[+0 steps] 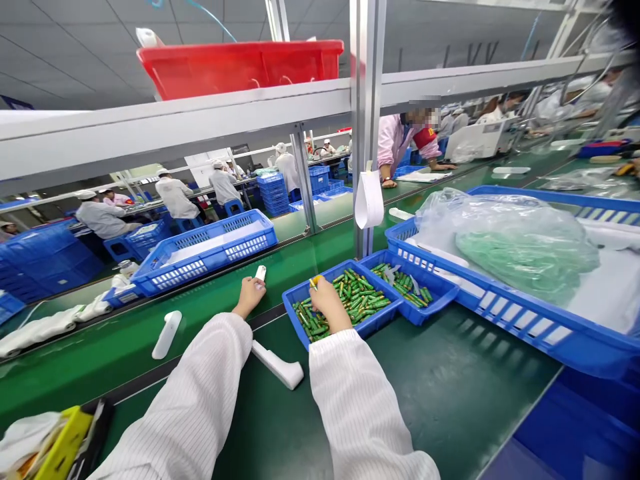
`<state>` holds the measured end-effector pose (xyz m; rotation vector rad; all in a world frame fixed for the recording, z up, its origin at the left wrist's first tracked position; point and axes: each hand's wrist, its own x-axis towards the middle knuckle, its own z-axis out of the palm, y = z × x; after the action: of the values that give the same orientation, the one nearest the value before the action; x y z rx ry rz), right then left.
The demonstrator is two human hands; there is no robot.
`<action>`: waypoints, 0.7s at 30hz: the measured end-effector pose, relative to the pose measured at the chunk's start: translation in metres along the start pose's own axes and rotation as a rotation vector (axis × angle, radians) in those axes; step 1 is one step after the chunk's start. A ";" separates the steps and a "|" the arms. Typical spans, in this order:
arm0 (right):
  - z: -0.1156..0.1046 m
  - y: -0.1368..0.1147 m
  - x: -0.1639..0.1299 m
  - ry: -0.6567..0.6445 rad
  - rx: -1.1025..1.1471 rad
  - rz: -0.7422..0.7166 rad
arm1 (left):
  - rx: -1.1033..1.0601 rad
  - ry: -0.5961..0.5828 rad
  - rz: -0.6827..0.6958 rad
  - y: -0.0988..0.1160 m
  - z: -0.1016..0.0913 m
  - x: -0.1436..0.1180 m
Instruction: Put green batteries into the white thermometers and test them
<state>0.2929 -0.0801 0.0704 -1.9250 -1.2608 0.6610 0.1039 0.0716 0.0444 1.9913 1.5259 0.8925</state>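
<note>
right hand (327, 301) fingertips hidden, large crate (500, 313) cut off right

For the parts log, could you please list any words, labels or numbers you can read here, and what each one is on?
No text can be read.
The batteries in the small blue bin under the right hand carry print too small to read.
The white part at the left hand shows no marking.
</note>
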 end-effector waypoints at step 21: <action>-0.009 -0.108 -0.147 -0.280 0.833 -0.661 | -1.422 0.336 0.216 0.081 -0.168 -0.213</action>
<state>0.1830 -0.1909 0.1661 -0.7013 -1.3778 0.9143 -0.0024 -0.1583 0.1707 0.9281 0.3957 1.7579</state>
